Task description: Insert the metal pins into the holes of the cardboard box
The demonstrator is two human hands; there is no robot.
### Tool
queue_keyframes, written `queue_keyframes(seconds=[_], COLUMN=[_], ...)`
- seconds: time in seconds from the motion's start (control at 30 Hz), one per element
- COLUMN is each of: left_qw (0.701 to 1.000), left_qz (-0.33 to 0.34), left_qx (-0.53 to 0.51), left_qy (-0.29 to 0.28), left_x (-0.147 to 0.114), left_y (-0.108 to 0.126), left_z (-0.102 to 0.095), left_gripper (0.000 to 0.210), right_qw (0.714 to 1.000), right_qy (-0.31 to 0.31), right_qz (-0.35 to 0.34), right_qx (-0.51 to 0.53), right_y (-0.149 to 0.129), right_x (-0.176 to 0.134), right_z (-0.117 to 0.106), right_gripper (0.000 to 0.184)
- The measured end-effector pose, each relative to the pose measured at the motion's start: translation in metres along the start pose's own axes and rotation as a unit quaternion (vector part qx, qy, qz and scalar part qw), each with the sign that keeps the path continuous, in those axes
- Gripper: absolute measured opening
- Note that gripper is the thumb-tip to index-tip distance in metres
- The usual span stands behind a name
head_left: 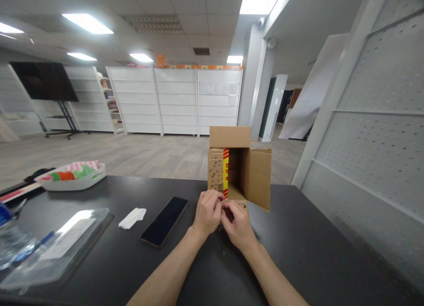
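Note:
An open cardboard box (pixel 215 169) stands on the black table with its opening toward me. One flap stands up on top, another swings out to the right, and a yellow-and-red tape strip (pixel 225 171) runs down its left flap. My left hand (pixel 208 212) and my right hand (pixel 239 224) meet at the box's lower front edge. Both have their fingers curled and pinched together, fingertips nearly touching. What lies between the fingertips is hidden. Below the hands, a thin dark rod-like piece (pixel 221 243) extends toward me.
Left of my hands lie a black phone (pixel 164 221) and a folded white tissue (pixel 132 218). Farther left are a clear plastic case (pixel 62 244), a water bottle (pixel 15 239) and a white basket (pixel 71 183) holding colourful cloth. A perforated panel (pixel 374 142) rises along the right.

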State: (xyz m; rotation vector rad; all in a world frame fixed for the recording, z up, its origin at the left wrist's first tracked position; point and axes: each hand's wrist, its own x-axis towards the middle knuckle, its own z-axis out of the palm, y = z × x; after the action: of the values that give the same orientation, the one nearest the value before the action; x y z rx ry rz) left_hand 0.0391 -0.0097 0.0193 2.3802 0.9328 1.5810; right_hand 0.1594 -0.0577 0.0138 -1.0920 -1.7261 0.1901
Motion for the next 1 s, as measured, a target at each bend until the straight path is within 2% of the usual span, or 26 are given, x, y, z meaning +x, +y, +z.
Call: queue_keyframes(seconds=[0.17, 0.23, 0.43, 0.73, 0.87, 1.0], left_qw=[0.994, 0.990, 0.989, 0.989, 0.991, 0.983], left_qz=[0.106, 0.129, 0.127, 0.133, 0.108, 0.076], left_qx=[-0.027, -0.031, -0.010, 0.017, 0.073, 0.143], left_qy=[-0.030, -0.051, -0.070, -0.063, -0.019, 0.085], left_x=[0.003, 0.003, -0.001, 0.000, 0.000, 0.000], left_y=[0.011, 0.016, 0.019, 0.018, 0.016, 0.005], left_z=[-0.001, 0.002, 0.007, 0.004, 0.002, 0.003], left_gripper=[0.029, 0.035, 0.045, 0.042, 0.038, 0.027], right_qw=[0.999, 0.999, 0.997, 0.997, 0.994, 0.988], right_qy=[0.036, 0.047, 0.073, 0.076, 0.104, 0.155], right_qz=[-0.001, 0.006, 0.020, 0.011, -0.001, 0.002], right_qx=[0.019, 0.021, 0.016, 0.031, 0.026, 0.020], right_y=[0.006, 0.006, 0.005, 0.004, 0.006, 0.011], right_x=[-0.001, -0.001, -0.003, -0.003, -0.003, -0.003], right_z=[-0.001, -0.001, -0.003, -0.004, -0.003, -0.001], right_gripper=[0.014, 0.017, 0.016, 0.014, 0.011, 0.008])
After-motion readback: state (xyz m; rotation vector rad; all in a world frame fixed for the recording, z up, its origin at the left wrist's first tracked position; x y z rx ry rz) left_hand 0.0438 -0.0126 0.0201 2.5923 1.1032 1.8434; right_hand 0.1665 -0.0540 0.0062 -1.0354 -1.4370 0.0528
